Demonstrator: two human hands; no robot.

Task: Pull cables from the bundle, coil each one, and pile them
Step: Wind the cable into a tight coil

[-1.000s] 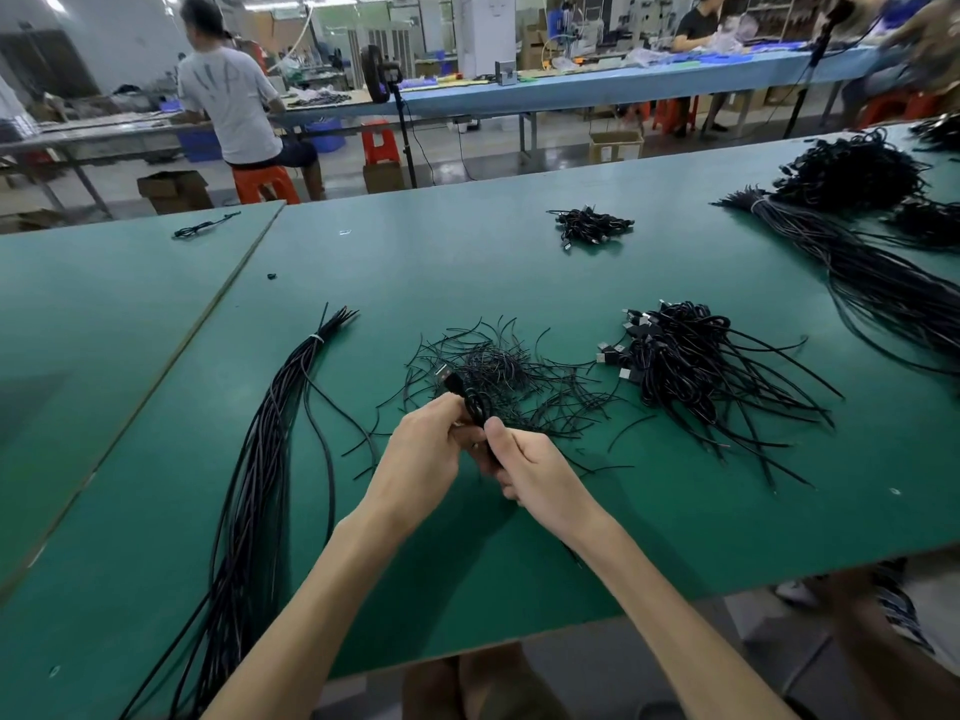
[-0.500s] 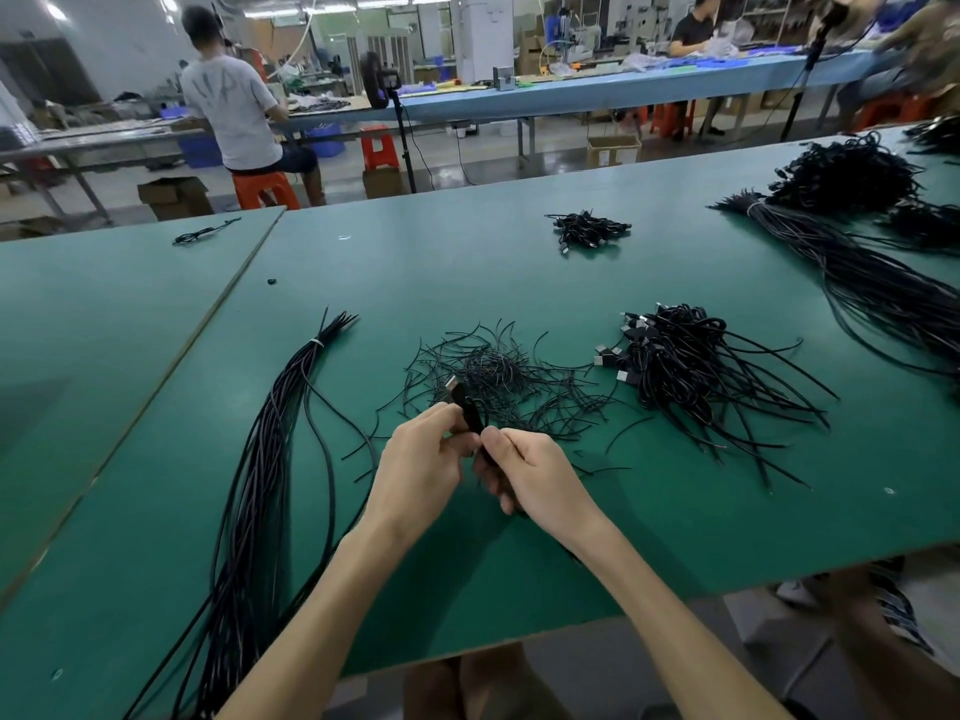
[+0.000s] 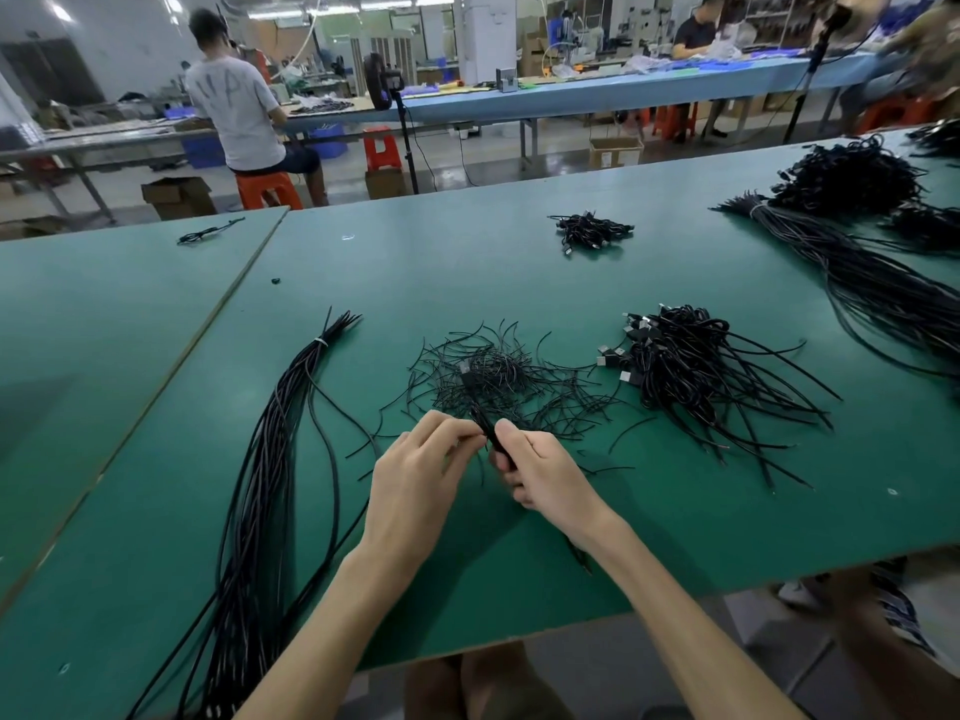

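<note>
Head view: bundle (image 3: 270,459) lies at left, untouched. Left hand (image 3: 415,480) pinches and right hand (image 3: 545,475) grips one folded cable (image 3: 485,426) between them, before loose thin strands (image 3: 498,376); pile (image 3: 691,366) at right. Risk: a slackened pinch lets the coil spring open, or the strands snag it.

Long bundle (image 3: 260,485), lower end beyond bottom edge.
</note>
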